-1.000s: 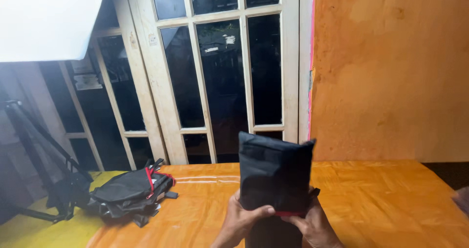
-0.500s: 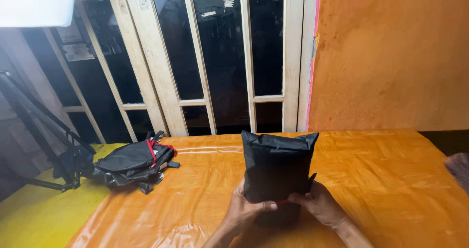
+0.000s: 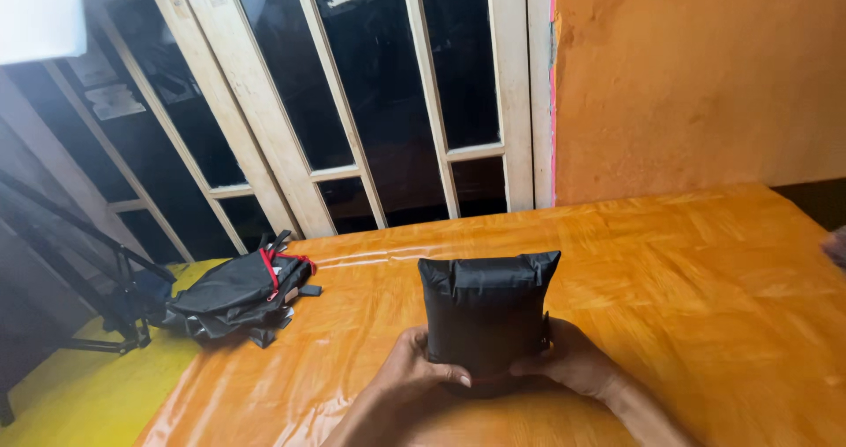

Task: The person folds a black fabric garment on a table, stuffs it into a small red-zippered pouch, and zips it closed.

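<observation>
Head view: both hands are wrapped around the base of a black pouch (image 3: 487, 315), left hand (image 3: 411, 372) on its left side, right hand (image 3: 568, 363) on its right, thumbs pressing the front so it stands upright on the orange bench (image 3: 705, 271) between them. It looks like soft matte fabric, boxy, with a folded-over top (a thin red edge shows near the bottom). The bench cover is glossy and wrinkled. Well off to the left of the hands lies a slumped black bag (image 3: 238, 293) with red trim.

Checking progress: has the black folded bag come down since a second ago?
Yes. The black folded bag has dropped: its top sat against the glass door, now it sits below it.
</observation>
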